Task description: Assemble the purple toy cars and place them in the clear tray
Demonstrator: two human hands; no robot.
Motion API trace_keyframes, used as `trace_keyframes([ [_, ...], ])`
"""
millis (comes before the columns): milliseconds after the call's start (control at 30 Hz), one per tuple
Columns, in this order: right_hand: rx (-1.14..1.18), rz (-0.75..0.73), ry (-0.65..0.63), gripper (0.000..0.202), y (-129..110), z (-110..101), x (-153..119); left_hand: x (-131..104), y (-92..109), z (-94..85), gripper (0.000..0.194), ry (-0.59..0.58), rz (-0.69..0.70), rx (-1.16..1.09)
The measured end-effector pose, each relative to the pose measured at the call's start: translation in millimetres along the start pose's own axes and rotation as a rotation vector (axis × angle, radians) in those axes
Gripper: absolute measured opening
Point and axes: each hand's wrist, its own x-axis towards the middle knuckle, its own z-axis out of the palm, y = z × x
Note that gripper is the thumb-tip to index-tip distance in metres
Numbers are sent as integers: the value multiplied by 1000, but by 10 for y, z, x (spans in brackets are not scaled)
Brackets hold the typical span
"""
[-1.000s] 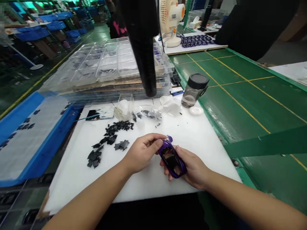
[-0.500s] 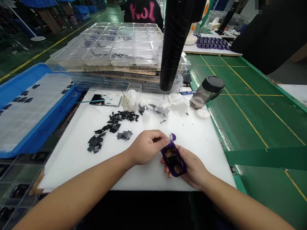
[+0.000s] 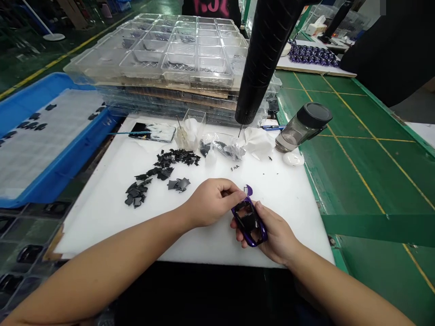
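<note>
From my remote seat I see the right hand grasping a glossy purple, car-shaped plastic shell with openings and a dark inside, its thumb along one side and its fingers curled round the other. The shell is held tilted above the near part of a white, foam-like board. The left hand has its thumb and bent forefinger at the shell's upper end; I cannot tell whether they grip the shell itself or something small there, as the fingers hide it. Just beyond that end I see a small curved purple piece; whether it touches the shell I cannot tell.

Left of the hands, flat dark grey pieces lie near a scattered heap of black scraps. Farther back I have a crinkled clear plastic bag and, above it, a black ribbed cylindrical tool with a thin tip pointing down. A grey see-through cup with a black lid stands toward the right edge.
</note>
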Motion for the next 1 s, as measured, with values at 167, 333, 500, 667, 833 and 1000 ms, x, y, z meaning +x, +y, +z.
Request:
trace_keyframes([
  [167, 1, 17, 3, 42, -3, -25, 21, 24, -9, -47, 40, 42, 48, 116],
  [333, 3, 27, 4, 43, -8, -38, 23, 31, -21, -70, 40, 17, 54, 82],
  [500, 3, 54, 38, 43, -7, -34, 10, 36, -55, -68, 30, 56, -7, 116],
  [667, 1, 61, 31, 42, -11, -24, 8, 46, -41, -52, 40, 104, -16, 172],
  [833, -29, 54, -20, 43, -13, -8, 8, 13, 7, -115, 46, 25, -47, 162],
  [1000, -45, 93, -81, 44, -26, -37, -7, -5, 9, -255, 46, -30, -99, 161],
])
